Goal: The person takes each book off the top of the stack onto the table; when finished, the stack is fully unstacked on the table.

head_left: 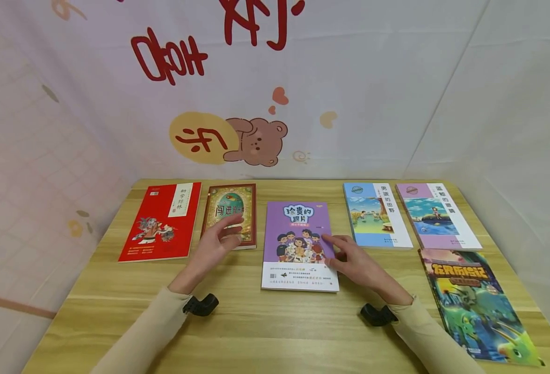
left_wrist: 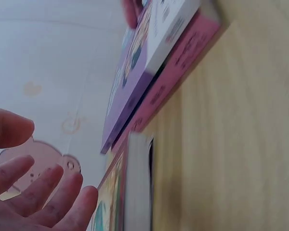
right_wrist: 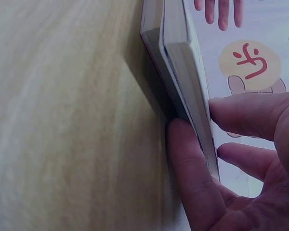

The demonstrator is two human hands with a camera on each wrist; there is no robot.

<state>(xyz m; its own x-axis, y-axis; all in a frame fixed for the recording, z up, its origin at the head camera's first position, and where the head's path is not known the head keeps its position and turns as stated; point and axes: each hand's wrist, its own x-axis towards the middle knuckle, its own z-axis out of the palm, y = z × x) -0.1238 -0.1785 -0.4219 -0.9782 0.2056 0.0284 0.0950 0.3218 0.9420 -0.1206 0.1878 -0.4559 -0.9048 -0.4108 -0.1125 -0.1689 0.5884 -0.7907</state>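
One purple book (head_left: pixel 298 244) lies mid-tabletop, long axis near-to-far — right hand (head_left: pixel 356 265) pinches its right edge, thumb under, fingers (right_wrist: pixel 245 115) on the cover; left hand (head_left: pixel 214 244) hovers to its left, released, holding nothing.

Bright, even, diffuse light; soft shadows only, close under the purple book (head_left: pixel 298 244). No glare. Head view sharp w/ wide-angle bend toward edges. Both wrist views blurry, close-ups out of focus.

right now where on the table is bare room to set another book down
Bare wood runs along the table's near edge, between the two sleeves, below the purple book. The back row and right side, by the dinosaur book, are crowded.
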